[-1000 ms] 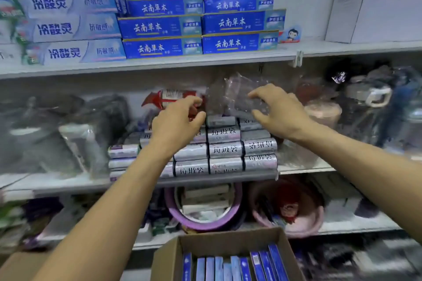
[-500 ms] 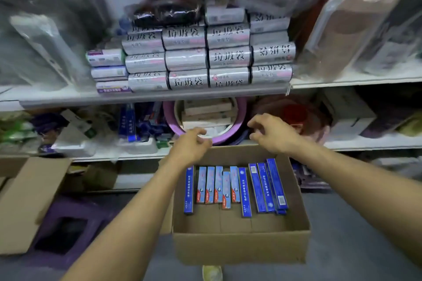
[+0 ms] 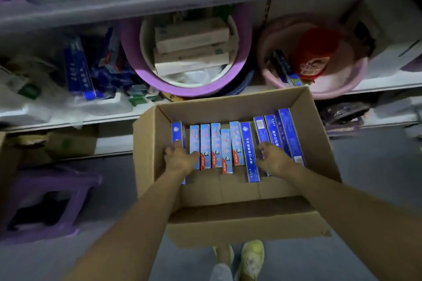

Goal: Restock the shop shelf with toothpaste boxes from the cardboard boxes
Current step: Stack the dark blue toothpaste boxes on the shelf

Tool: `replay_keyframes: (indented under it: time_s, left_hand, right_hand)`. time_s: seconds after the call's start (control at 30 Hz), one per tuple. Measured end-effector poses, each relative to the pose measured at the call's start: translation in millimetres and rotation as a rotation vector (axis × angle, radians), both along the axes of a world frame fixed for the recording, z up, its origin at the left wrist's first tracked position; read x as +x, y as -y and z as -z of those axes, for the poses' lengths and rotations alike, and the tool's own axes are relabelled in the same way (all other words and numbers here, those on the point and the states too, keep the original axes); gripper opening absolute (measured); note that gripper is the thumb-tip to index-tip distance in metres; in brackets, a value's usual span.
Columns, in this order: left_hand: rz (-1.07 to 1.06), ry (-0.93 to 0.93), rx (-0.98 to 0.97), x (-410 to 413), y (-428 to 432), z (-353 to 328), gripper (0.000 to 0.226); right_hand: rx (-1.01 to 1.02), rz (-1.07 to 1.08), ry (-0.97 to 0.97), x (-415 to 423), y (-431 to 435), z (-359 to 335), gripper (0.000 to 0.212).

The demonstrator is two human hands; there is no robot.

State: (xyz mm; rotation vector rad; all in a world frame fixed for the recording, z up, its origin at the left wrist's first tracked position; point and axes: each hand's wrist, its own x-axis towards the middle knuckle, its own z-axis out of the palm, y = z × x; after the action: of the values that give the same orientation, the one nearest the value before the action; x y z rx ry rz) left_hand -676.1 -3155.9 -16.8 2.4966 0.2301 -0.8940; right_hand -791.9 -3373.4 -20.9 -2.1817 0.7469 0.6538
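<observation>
Both hands have dropped from the rim onto the toothpaste boxes [image 3: 215,143] standing in a row in the carton [image 3: 239,219]. My left hand [image 3: 180,158] covers the leftmost boxes and my right hand [image 3: 275,159] the dark blue ones, fingers half curled (too blurry to tell if either grips). The boxes' long axes run straight away from the hands.

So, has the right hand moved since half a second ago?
Yes. The right hand went from the far rim of the cardboard box down inside it, over the dark blue toothpaste boxes.
</observation>
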Motion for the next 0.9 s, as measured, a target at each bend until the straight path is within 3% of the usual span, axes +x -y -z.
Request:
replay_keyframes:
  time_s: [0.13,0.3,0.57,0.67,0.77,0.9]
  left_hand:
    - [0.087,0.052,0.046,-6.3,1.1,44.3,0.091]
    - [0.21,0.301,0.333,-8.9,14.4,68.4,0.094]
    - [0.188,0.405,0.39,2.4,16.8,90.4,0.071]
    - [0.186,0.46,0.352,-2.7,17.2,93.9,0.068]
    - [0.226,0.371,0.315,-5.9,12.4,96.5,0.082]
    - [0.282,0.259,0.26,-6.4,5.3,92.1,0.093]
  right_hand:
    - [-0.004,0.056,-0.059,-1.2,-12.6,47.6,0.054]
    - [-0.097,0.071,-0.178,4.3,-27.4,82.6,0.064]
    - [-0.245,0.114,-0.198,10.1,-42.7,106.1,0.061]
    - [-0.178,0.167,-0.205,10.8,-39.2,100.4,0.068]
    - [-0.049,0.283,-0.157,9.4,-33.6,93.3,0.073]
    - [0.135,0.443,-0.103,5.0,-20.1,83.7,0.062]
